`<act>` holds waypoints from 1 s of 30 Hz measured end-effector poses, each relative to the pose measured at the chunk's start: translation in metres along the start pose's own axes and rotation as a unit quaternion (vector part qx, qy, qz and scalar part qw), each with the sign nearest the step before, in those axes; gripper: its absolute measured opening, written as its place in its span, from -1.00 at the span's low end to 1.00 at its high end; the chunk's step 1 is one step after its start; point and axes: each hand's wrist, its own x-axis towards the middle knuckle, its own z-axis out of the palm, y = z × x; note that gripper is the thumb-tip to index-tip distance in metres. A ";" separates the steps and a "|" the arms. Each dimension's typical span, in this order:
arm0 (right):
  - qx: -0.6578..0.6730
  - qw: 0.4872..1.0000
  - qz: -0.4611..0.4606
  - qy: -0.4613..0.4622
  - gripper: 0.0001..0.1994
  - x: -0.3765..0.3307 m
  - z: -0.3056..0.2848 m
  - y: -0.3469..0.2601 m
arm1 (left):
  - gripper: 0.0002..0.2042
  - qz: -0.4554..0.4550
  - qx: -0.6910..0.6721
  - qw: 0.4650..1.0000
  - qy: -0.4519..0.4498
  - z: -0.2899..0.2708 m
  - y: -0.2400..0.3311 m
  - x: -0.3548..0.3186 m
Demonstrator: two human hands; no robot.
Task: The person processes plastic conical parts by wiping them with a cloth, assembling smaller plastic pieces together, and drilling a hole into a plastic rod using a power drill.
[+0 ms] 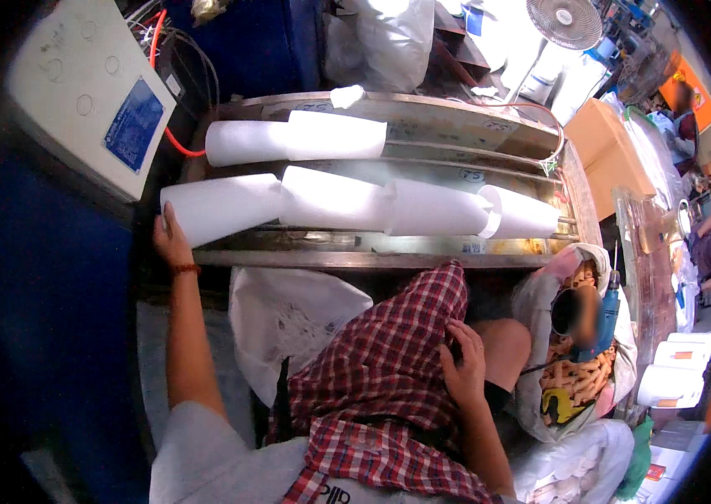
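A row of several white rolled tubes lies end to end along the near side of a long metal-edged trough [313, 260]. My left hand [172, 239] grips the left end of the leftmost white tube [223, 208], thumb on its outside; the other fingers are partly hidden. Two more white tubes [334, 136] lie behind in the far channel. On my lap, over a red checkered cloth [380, 361], rests my right hand [464, 365]. Its fingers are loosely bent and apart, and nothing shows in them.
A pale machine box [91, 101] stands at the left. Below the trough is a white bag [288, 311] of stringy scraps. At right, a blue power drill [606, 323] sits on a sack of orange-tan pieces [578, 386]. A cardboard box [611, 151] and fan [565, 18] stand beyond.
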 end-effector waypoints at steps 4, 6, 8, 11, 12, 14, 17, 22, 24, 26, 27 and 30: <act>-0.004 1.000 0.030 0.001 -0.68 -0.007 -0.001 0.011 | -0.37 0.006 0.051 0.999 0.007 0.023 0.005 0.015; 0.007 0.999 0.047 0.002 -0.69 -0.009 -0.001 0.017 | -0.36 0.014 0.080 0.996 0.022 0.031 -0.008 0.031; 0.012 0.999 0.050 0.006 -0.69 -0.008 0.000 0.021 | -0.36 0.017 0.056 0.998 0.031 0.037 -0.029 0.046; 0.021 0.998 0.059 0.004 -0.69 -0.009 0.000 0.028 | -0.36 -0.146 -0.011 0.987 0.060 0.039 -0.041 0.061; 0.026 0.998 0.062 0.001 -0.69 -0.010 0.001 0.030 | -0.37 -0.171 -0.040 0.983 0.045 0.034 -0.049 0.066; 0.024 0.997 0.079 -0.007 -0.70 -0.010 0.003 0.033 | -0.38 -0.186 -0.052 0.980 0.050 0.035 -0.038 0.065; 0.036 0.996 0.082 -0.010 -0.71 -0.009 0.008 0.041 | -0.39 -0.144 0.020 0.988 0.056 0.044 -0.030 0.061; 0.088 0.990 0.107 -0.003 -0.73 -0.006 0.014 0.051 | -0.37 -0.021 0.028 0.999 0.004 0.056 -0.035 0.070; 0.087 0.990 0.115 -0.002 -0.73 -0.003 0.012 0.048 | -0.38 -0.011 0.053 0.999 0.000 0.064 -0.038 0.075; 0.085 0.990 0.115 -0.002 -0.73 -0.002 0.011 0.048 | -0.38 -0.013 0.068 0.997 -0.016 0.063 -0.042 0.082; 0.085 0.990 0.115 -0.002 -0.73 -0.002 0.011 0.049 | -0.38 -0.020 0.070 0.997 -0.029 0.061 -0.045 0.086; 0.101 0.986 0.136 0.010 -0.74 -0.003 0.015 0.052 | -0.38 -0.031 0.077 0.995 -0.063 0.061 -0.057 0.091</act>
